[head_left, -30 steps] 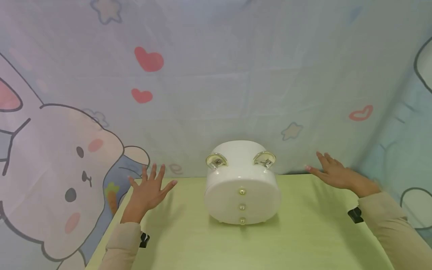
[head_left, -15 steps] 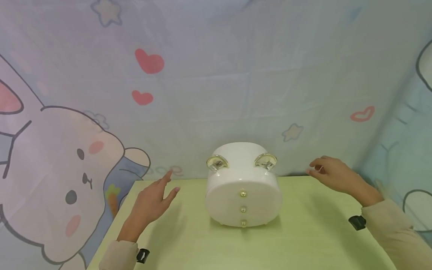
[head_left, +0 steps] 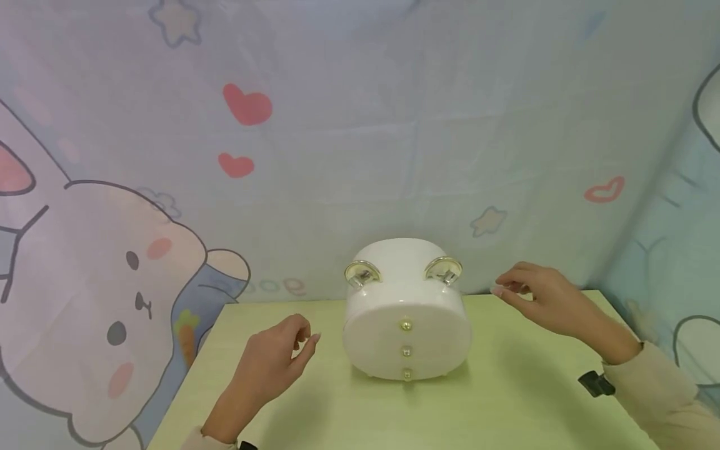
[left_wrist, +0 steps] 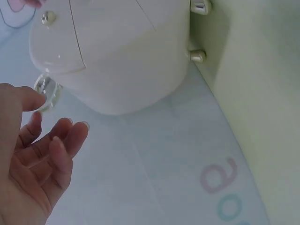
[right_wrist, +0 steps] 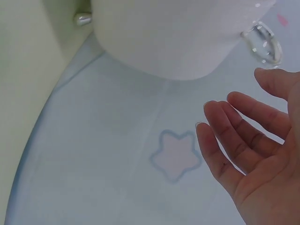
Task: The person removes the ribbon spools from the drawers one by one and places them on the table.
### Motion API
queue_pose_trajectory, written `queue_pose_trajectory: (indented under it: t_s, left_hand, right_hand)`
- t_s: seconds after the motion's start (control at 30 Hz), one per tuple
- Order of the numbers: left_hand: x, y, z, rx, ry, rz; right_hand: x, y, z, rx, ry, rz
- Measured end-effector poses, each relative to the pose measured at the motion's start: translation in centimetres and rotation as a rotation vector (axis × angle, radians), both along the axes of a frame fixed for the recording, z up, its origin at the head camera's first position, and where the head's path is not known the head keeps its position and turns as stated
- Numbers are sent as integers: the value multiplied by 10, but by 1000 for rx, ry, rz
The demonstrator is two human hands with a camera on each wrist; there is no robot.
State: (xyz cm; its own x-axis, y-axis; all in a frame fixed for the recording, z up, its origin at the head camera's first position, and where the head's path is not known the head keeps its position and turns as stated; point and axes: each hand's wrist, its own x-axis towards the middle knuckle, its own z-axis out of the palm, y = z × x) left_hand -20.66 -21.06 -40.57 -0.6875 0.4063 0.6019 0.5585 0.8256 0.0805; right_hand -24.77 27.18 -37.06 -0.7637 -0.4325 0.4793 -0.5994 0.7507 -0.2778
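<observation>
A white oval box (head_left: 406, 325) stands on the light green table (head_left: 506, 400), with three small pearl knobs down its front and two clear gold-rimmed ring handles (head_left: 361, 274) on top. My left hand (head_left: 300, 340) hovers just left of the box, fingers loosely curled, holding nothing. My right hand (head_left: 509, 289) hovers to the right of the box near its right handle (head_left: 444, 270), also empty. In the left wrist view the left hand (left_wrist: 51, 140) is close to the box (left_wrist: 117, 51) and a handle (left_wrist: 47, 91). The right wrist view shows relaxed fingers (right_wrist: 234, 136) below the box (right_wrist: 178, 37).
A cartoon cloth with a rabbit (head_left: 112, 294), hearts (head_left: 247, 103) and stars (head_left: 488, 220) hangs behind and around the table. The table's left edge (head_left: 185, 381) is near my left forearm. The box's small feet (left_wrist: 197, 56) rest on the tabletop.
Both hands moved inward toward the box. Their fingers went from spread flat to loosely curled. The box has not moved.
</observation>
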Motion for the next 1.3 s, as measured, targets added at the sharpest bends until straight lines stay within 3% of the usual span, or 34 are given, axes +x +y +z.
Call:
queue_pose_trajectory:
  t_s: [0.17, 0.5, 0.8, 1.07, 1.3]
  left_hand:
    - [7, 15, -1, -43, 132, -87]
    - [15, 44, 0, -58, 171, -194]
    - [12, 74, 4, -38, 182, -208]
    - [6, 93, 10, -171, 226, -208]
    - [0, 97, 19, -218, 269, -199]
  right_hand:
    - [11, -14, 8, -19, 59, 55]
    - [21, -41, 17, -21, 127, 162]
    - [26, -50, 18, 31, 44, 167]
    - [36, -52, 14, 107, -150, 116]
    - [38, -66, 15, 163, -142, 196]
